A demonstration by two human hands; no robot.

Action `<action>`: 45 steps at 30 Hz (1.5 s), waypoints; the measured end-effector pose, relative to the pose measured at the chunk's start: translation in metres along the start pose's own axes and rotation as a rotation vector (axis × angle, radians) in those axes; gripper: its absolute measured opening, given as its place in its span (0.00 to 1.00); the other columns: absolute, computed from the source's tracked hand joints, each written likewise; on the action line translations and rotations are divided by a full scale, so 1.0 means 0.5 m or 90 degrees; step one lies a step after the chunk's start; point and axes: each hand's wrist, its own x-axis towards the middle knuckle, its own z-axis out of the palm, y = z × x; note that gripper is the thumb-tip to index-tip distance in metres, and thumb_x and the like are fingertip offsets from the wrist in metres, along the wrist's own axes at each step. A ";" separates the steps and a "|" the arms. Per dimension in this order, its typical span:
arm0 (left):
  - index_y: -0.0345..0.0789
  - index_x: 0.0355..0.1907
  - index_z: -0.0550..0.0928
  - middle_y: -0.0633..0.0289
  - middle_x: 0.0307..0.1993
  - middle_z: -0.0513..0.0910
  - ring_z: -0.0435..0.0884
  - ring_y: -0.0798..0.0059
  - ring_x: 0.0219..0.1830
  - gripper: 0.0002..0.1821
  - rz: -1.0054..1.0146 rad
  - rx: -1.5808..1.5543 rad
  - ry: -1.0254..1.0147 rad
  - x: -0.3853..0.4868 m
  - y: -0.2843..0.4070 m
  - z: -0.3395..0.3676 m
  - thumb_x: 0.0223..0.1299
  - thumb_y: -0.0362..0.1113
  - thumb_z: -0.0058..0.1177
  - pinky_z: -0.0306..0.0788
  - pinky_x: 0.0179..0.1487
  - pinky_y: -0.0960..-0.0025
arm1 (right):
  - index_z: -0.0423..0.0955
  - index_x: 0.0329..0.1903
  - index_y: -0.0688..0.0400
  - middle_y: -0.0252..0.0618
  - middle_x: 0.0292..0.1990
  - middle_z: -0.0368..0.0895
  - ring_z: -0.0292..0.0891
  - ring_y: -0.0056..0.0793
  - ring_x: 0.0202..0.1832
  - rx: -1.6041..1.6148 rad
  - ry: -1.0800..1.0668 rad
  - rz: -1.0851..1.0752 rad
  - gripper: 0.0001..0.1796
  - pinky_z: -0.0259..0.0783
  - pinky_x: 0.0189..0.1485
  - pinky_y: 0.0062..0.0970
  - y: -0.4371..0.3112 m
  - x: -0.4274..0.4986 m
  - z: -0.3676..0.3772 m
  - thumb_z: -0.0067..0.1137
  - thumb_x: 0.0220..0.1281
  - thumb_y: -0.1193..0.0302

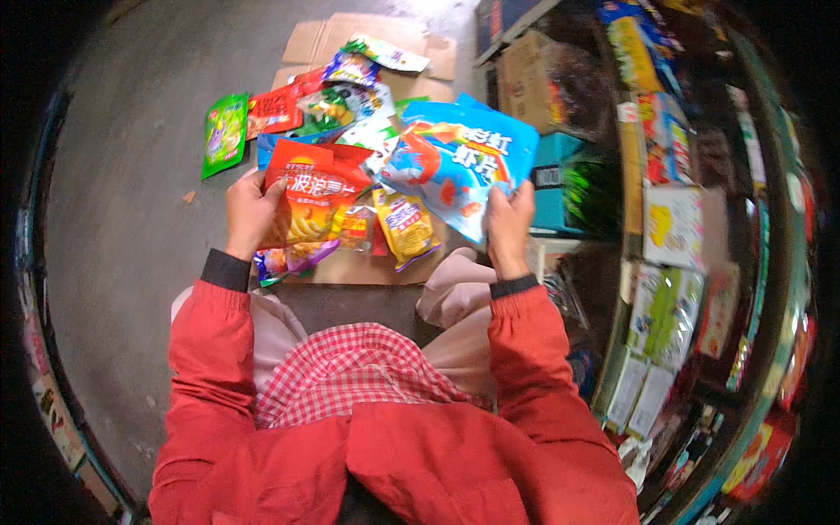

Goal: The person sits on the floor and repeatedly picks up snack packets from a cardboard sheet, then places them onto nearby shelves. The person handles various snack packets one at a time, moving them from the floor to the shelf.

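Note:
My left hand grips a red and orange snack bag by its left edge, with a wavy chip picture on its front. A blue bag of prawn crackers is pinched at its lower right edge between the thumb and fingers of my right hand. Both bags are held up over a pile of snack packets on flattened cardboard. A yellow packet lies between the two held bags. Farther off are a green packet, a red packet and several others, partly overlapping.
Shelves with boxed and bagged goods run along the right; a cardboard box and a teal box stand on the lower level. The grey concrete floor extends at the left, with another shelf edge beyond it. My knees flank the cardboard's near edge.

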 end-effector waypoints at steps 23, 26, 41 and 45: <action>0.26 0.27 0.72 0.47 0.32 0.74 0.72 0.48 0.38 0.06 -0.029 0.126 -0.263 -0.059 0.025 0.111 0.41 0.21 0.43 0.67 0.43 0.60 | 0.66 0.43 0.64 0.56 0.23 0.68 0.66 0.54 0.25 -0.242 -0.094 0.022 0.14 0.59 0.25 0.44 0.057 -0.019 0.073 0.40 0.52 0.79; 0.26 0.29 0.73 0.46 0.31 0.74 0.72 0.48 0.39 0.09 -0.011 0.091 -0.218 -0.086 0.052 0.112 0.41 0.21 0.41 0.66 0.44 0.58 | 0.65 0.45 0.63 0.58 0.27 0.71 0.69 0.58 0.29 -0.233 -0.137 0.127 0.14 0.63 0.29 0.46 0.042 -0.065 0.055 0.43 0.53 0.78; 0.30 0.35 0.76 0.51 0.30 0.75 0.75 0.54 0.36 0.10 0.082 -0.086 -0.186 0.004 0.491 -0.201 0.46 0.26 0.51 0.68 0.40 0.62 | 0.64 0.41 0.61 0.32 0.32 0.69 0.66 0.21 0.35 -0.063 0.214 -0.077 0.07 0.65 0.37 0.25 -0.667 0.060 -0.318 0.45 0.60 0.77; 0.29 0.27 0.76 0.50 0.27 0.75 0.74 0.53 0.32 0.07 0.052 0.017 -0.183 0.023 0.564 -0.252 0.47 0.31 0.54 0.67 0.35 0.61 | 0.61 0.48 0.64 0.38 0.39 0.69 0.64 0.23 0.41 0.234 0.291 -0.076 0.12 0.63 0.47 0.24 -0.785 0.123 -0.459 0.43 0.60 0.79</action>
